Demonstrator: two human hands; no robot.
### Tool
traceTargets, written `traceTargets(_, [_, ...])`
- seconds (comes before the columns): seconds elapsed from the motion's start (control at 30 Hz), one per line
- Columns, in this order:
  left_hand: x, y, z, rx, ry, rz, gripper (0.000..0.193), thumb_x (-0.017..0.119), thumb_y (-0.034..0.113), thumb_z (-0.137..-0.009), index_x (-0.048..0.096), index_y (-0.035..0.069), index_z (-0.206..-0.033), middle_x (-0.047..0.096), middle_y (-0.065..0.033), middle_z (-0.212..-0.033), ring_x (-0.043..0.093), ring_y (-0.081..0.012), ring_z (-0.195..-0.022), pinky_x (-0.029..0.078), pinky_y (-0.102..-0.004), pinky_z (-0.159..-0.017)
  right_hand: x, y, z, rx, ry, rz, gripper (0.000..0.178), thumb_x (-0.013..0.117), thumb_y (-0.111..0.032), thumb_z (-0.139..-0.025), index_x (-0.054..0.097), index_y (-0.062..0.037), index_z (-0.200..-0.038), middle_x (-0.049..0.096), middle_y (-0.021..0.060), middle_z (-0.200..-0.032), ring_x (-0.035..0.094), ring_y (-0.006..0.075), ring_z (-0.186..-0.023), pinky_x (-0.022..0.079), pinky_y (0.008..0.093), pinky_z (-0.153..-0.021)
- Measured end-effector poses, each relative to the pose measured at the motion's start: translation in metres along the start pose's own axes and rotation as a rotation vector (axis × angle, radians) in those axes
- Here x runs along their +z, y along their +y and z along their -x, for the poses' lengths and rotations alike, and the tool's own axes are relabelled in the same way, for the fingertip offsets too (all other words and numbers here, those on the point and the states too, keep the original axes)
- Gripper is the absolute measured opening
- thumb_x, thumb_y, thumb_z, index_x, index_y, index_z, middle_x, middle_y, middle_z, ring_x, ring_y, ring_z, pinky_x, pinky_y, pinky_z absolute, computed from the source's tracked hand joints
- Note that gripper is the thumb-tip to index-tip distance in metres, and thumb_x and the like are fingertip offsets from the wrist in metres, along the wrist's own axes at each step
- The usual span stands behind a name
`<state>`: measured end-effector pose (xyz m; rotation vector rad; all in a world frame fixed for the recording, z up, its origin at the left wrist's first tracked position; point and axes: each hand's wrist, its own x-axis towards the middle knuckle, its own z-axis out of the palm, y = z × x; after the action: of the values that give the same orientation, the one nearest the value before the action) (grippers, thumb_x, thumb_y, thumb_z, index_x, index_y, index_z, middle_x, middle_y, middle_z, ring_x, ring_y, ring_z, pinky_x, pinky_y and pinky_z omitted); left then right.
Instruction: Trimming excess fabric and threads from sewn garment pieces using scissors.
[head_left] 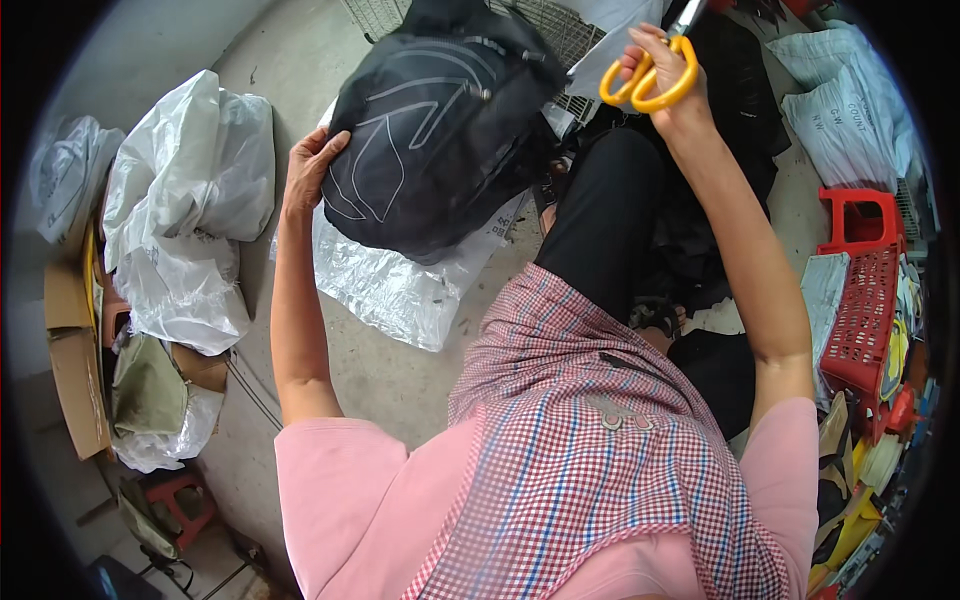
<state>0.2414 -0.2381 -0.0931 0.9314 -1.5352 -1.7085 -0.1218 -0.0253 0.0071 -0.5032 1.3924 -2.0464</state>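
A black backpack [410,140] with pale curved piping lines hangs in front of me, bulging and tilted. My left hand [312,165] grips its left edge, thumb on the front and fingers partly hidden behind the fabric. Up at the right, my right hand [688,108] is closed through the handles of a pair of scissors [664,101] with yellow loops. Their metal blades point up and away, cut off by the top edge of the view. The scissors are apart from the backpack. Below the backpack, a clear plastic sheet [385,295] lies on the concrete floor.
White woven sacks [190,190] and a cardboard box [72,350] stand at the left. A red stool [185,508] is at the lower left. A red plastic basket [862,310] and a pale printed sack [850,115] are at the right. Dark fabric [735,110] is piled beside my leg.
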Motion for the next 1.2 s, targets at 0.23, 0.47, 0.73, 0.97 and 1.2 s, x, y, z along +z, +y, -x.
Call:
traceTargets(0.23, [-0.072, -0.162, -0.051, -0.169, 0.055, -0.548, 0.037, 0.077, 0.018, -0.076, 0.066, -0.002, -0.105, 0.067, -0.0054, -0.082, 0.057, -0.0080, -0.063, 0.047, -0.0195, -0.057, -0.108, -0.002, 0.024, 0.004, 0.164, 0.109, 0.030, 0.065, -0.012, -0.087, 0.055, -0.0045, -0.114, 0.054, 0.0028, -0.073, 0.051, 0.0083, -0.060, 0.042, 0.0185, -0.051])
traceTargets(0.47, [-0.049, -0.153, -0.034, -0.205, 0.220, -0.826, 0.041, 0.072, 0.027, -0.079, 0.064, 0.001, -0.110, 0.067, -0.0143, -0.091, 0.062, -0.0215, -0.072, 0.050, -0.0302, -0.067, -0.225, -0.007, 0.101, 0.086, 0.326, 0.242, 0.037, 0.061, -0.018, -0.091, 0.051, -0.0055, -0.124, 0.051, 0.0019, -0.073, 0.049, 0.0065, -0.058, 0.039, 0.0156, -0.049])
traceTargets(0.73, [0.075, -0.126, -0.095, 0.505, 0.223, -1.398, 0.071, 0.064, 0.053, -0.080, 0.044, 0.018, -0.138, 0.041, -0.0199, -0.139, 0.044, -0.0423, -0.120, 0.034, -0.0543, -0.099, -0.251, 0.004, 0.144, 0.236, 0.470, 0.263, 0.037, 0.058, -0.025, -0.093, 0.053, -0.0064, -0.125, 0.051, 0.0005, -0.072, 0.049, 0.0058, -0.057, 0.039, 0.0154, -0.050])
traceTargets(0.97, [0.169, -0.149, -0.165, 0.303, 0.000, -1.641, 0.061, 0.064, 0.050, -0.081, 0.052, 0.017, -0.130, 0.047, -0.0159, -0.133, 0.047, -0.0397, -0.117, 0.033, -0.0546, -0.098, -0.245, -0.016, 0.140, 0.295, 0.282, 0.418, 0.048, 0.051, -0.039, -0.096, 0.051, -0.0060, -0.130, 0.050, 0.0022, -0.080, 0.047, 0.0079, -0.068, 0.038, 0.0187, -0.061])
traceTargets(1.2, [0.265, -0.083, -0.190, 0.085, -0.754, -1.661, 0.044, 0.063, 0.043, -0.084, 0.064, 0.009, -0.112, 0.065, -0.0105, -0.107, 0.062, -0.0319, -0.093, 0.047, -0.0432, -0.082, -0.275, -0.012, 0.144, 0.478, 0.224, 0.395, 0.057, 0.052, -0.047, -0.094, 0.049, -0.0044, -0.132, 0.050, 0.0040, -0.082, 0.046, 0.0096, -0.071, 0.038, 0.0204, -0.063])
